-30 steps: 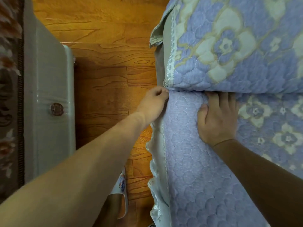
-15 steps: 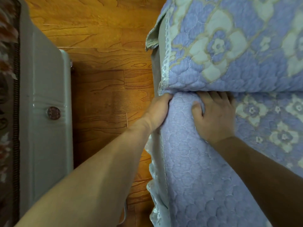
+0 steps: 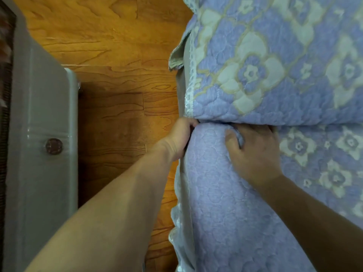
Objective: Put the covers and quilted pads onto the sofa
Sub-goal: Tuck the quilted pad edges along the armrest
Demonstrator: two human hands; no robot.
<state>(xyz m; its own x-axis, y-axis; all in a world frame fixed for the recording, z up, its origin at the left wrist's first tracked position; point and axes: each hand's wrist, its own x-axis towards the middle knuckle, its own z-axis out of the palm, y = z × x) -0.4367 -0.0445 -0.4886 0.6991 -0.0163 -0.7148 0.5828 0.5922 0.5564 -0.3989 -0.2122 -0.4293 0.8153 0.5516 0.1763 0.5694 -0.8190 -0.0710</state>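
Now, from the left, I see the grey cabinet (image 3: 41,134) and wood floor (image 3: 117,107) unchanged. My left hand (image 3: 179,137) has curled tighter around the seat pad (image 3: 222,193) edge at the crease. My right hand (image 3: 253,152) now bunches and grips the pad's corner, fingers deeper under the floral back cushion (image 3: 275,65).
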